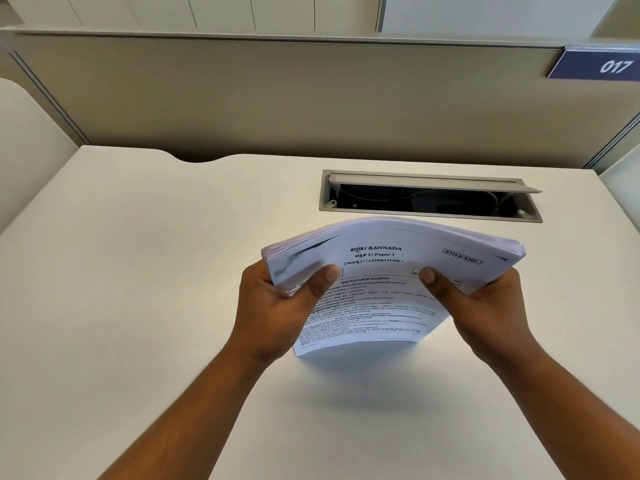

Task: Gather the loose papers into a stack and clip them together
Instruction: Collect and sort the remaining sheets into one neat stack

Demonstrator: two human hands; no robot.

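A thick stack of printed white papers [384,271] is held above the white desk [138,271], bowed upward in the middle, with a page headed "KANNADA" on top. My left hand [277,306] grips the stack's left side, thumb on top and fingers underneath. My right hand [485,306] grips its right side the same way. The sheets' edges are slightly uneven at the far left corner. No clip shows in view.
An open cable tray slot [429,199] with its grey flap raised is set in the desk just behind the papers. A beige partition wall [277,98] backs the desk, with a blue "017" label [595,65] at the upper right.
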